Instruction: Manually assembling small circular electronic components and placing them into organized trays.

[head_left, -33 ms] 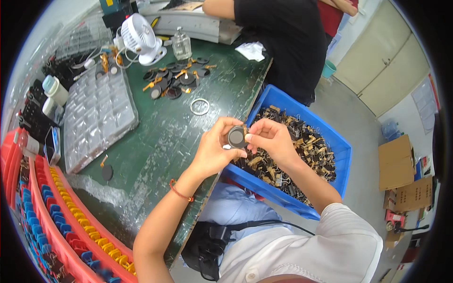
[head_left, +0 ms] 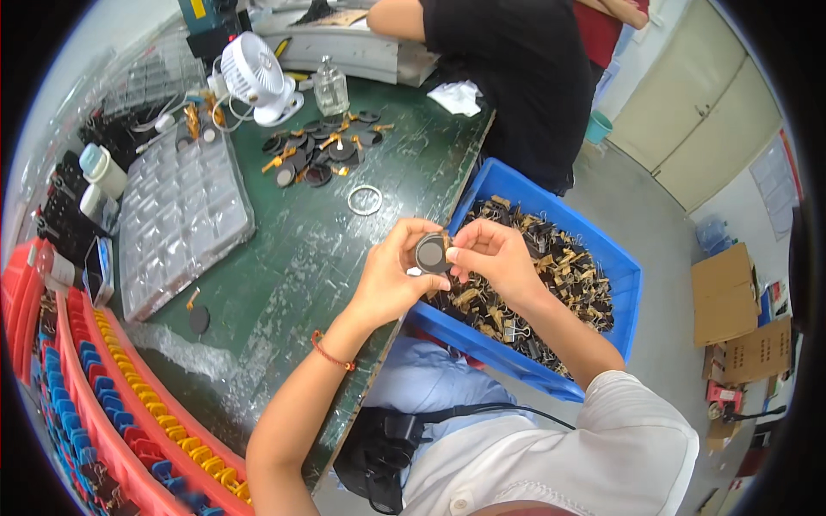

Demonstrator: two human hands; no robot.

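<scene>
My left hand (head_left: pixel 389 273) is closed by its fingers and thumb around the edge of a round dark disc (head_left: pixel 432 254) with a grey circular face. A small white bit shows below the disc by my left thumb. My right hand (head_left: pixel 492 258) pinches the disc's right edge, where a little orange-gold part shows; the fingertips hide some of it. Both hands are above the table's right edge, beside the blue bin. On the table lies a pile of similar black discs (head_left: pixel 320 148) with orange flat tails. A single disc (head_left: pixel 199 320) rests at left, and a clear ring (head_left: pixel 364 200) lies nearer my hands.
A blue bin (head_left: pixel 635 288) full of black and gold binder clips stands right of the green table (head_left: pixel 284 258). A clear compartment tray (head_left: pixel 185 228), a white fan (head_left: pixel 251 69) and a glass bottle (head_left: pixel 330 90) are on it. Red racks (head_left: pixel 112 387) hold coloured clips; another person (head_left: pixel 516 77) sits opposite.
The view has shifted very slightly. Both hands keep the same hold on the disc.
</scene>
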